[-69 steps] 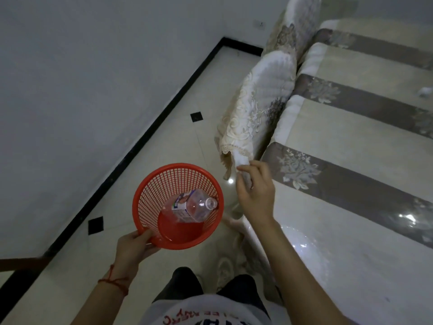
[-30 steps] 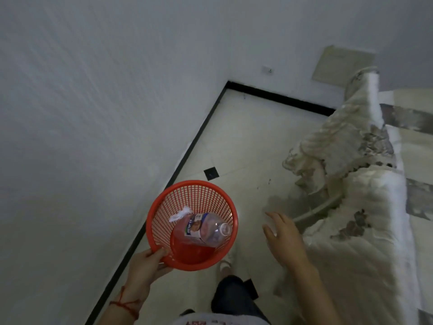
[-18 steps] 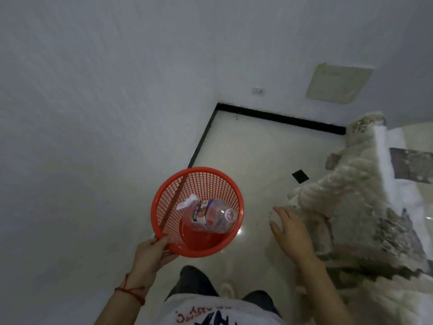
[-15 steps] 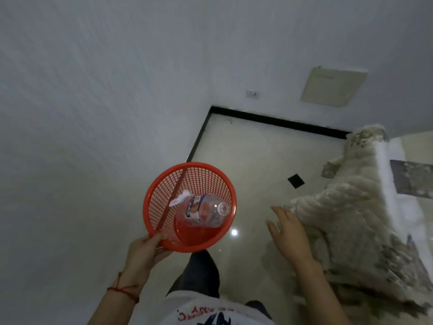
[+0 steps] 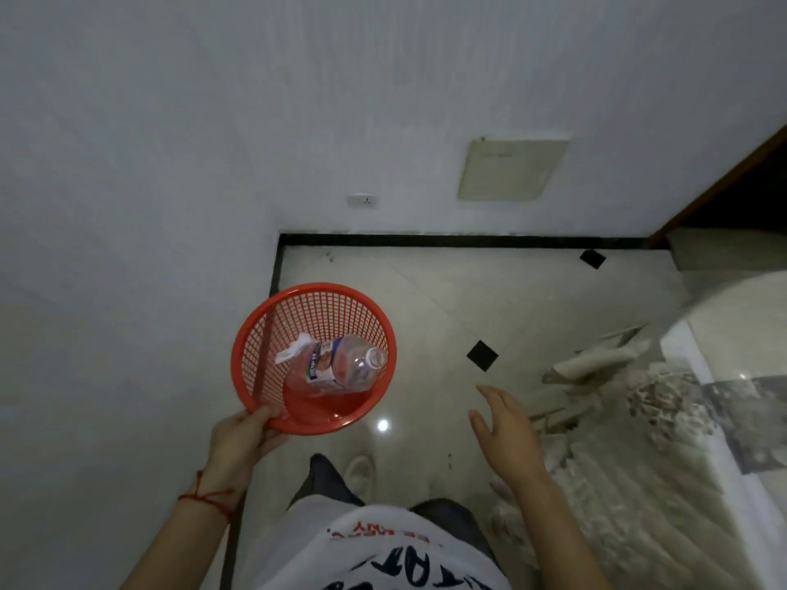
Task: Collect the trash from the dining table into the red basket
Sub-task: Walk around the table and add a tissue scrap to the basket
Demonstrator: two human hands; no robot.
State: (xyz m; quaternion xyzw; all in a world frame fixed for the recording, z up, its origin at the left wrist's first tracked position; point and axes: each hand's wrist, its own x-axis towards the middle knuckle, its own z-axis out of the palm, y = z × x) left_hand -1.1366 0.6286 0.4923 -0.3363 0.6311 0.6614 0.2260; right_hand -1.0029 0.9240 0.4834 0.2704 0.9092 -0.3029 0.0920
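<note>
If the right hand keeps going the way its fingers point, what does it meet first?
The right hand is open, fingers pointing forward over bare floor tile. Nothing seems to block it before the wall's black skirting, though depth is unclear.

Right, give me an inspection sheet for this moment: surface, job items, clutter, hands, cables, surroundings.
Surface: glossy table edge at the right, blurred; nothing seen on the visible part.
Job's things: red basket held off the floor; clear plastic bottle lies tilted inside, with a white scrap beside it.
Clutter: nothing seen on the floor tiles.
Hands: left hand grips the basket's near rim; right hand open, empty, fingers spread.
Cables: nothing seen; wall socket unused.
Surroundings: white walls, beige wall panel, black skirting, covered chair at the right.
</note>
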